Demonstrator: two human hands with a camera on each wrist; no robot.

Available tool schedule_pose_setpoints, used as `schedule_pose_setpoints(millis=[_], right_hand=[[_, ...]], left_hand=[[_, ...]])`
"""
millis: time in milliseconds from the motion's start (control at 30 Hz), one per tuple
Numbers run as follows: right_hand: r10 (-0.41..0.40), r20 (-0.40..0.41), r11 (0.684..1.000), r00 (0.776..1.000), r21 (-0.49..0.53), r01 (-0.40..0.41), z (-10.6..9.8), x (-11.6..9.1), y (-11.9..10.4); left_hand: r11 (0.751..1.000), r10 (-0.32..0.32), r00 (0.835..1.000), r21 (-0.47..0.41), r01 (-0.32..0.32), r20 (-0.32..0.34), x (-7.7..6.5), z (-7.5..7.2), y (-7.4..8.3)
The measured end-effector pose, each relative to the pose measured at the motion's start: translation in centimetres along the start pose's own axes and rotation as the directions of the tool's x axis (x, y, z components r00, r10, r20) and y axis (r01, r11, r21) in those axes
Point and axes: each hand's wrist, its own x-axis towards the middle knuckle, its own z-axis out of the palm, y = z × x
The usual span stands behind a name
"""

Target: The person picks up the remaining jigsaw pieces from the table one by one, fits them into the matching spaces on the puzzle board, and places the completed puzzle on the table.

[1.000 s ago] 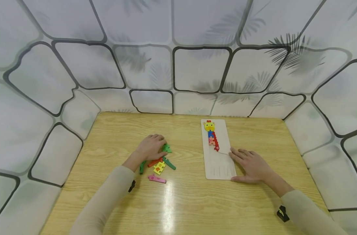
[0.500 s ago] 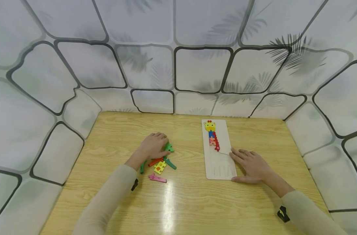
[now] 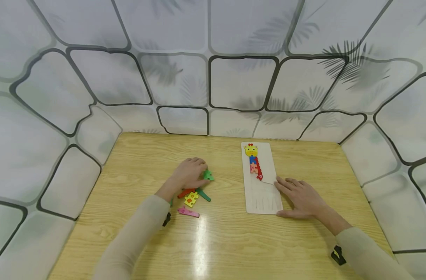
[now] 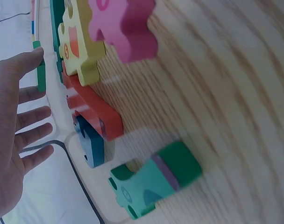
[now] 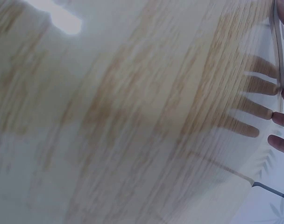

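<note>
My left hand (image 3: 189,174) pinches a green puzzle piece (image 3: 208,175) between thumb and fingers, above the other loose pieces. In the left wrist view the held green piece (image 4: 41,74) is seen edge-on by the thumb tip. My right hand (image 3: 298,198) lies with spread fingers along the right edge of the pale wooden puzzle board (image 3: 262,198). On that board, a yellow giraffe head (image 3: 251,151) sits at the top, with a blue piece (image 3: 253,160), a pink-orange piece (image 3: 253,168) and a red strip (image 3: 258,169) joined below it.
Loose pieces lie below my left hand: yellow (image 3: 191,199), pink (image 3: 188,212), red-orange (image 3: 186,193) and dark green (image 3: 204,195). The left wrist view also shows a blue piece (image 4: 90,142) and another green piece (image 4: 156,182). A patterned curtain (image 3: 184,89) borders the wooden table (image 3: 227,245).
My left hand has moved to the right with the green piece, away from the loose pieces. My right hand has stayed at the board's edge.
</note>
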Motion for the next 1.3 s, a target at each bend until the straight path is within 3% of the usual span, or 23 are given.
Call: schedule_pose_setpoints(millis=[333, 800, 1300], right_hand=[[-0.011, -0.035, 1.000, 0.999, -0.010, 0.010, 0.4, -0.1, 0.1], [0.000, -0.013, 1.000, 1.000, -0.009, 0.000, 0.3, 0.0, 0.2], [-0.013, -0.034, 1.000, 0.999, -0.008, 0.012, 0.3, -0.1, 0.1]], left_hand=[[1.000, 0.018, 1.000, -0.006, -0.017, 0.007, 1.1, 0.1, 1.3], [0.999, 0.043, 0.999, 0.005, -0.043, -0.001, 2.4, -0.1, 2.9], [0.999, 0.050, 0.998, 0.013, -0.050, 0.044, 3.9, -0.3, 4.7]])
